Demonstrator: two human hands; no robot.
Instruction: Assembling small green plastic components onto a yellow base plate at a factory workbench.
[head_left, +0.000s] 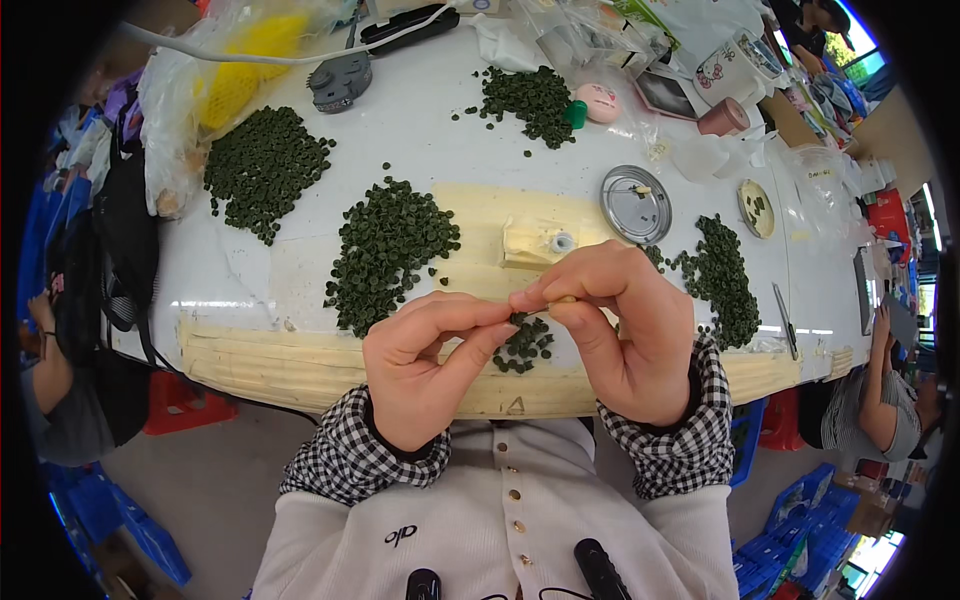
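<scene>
My left hand (420, 365) and my right hand (635, 335) meet fingertip to fingertip above the near edge of the table. Both are pinched closed. Between them is a small dark green piece (517, 318), mostly hidden by the fingers. A yellowish cover or bit (563, 300) shows at a fingertip of my right hand; which of the two, I cannot tell. Just under the hands lies a small heap of dark green cup-like pieces (522, 348). A larger pile of the same pieces (390, 255) lies left of my hands, and another (722, 280) is to their right.
More green piles lie at the far left (265, 165) and far middle (525, 100). Beyond my hands stands a taped block (535, 240), with a round metal dish (636, 205) beside it. Tweezers (785, 320) rest at right. A mug (735, 70) and plastic bags crowd the back.
</scene>
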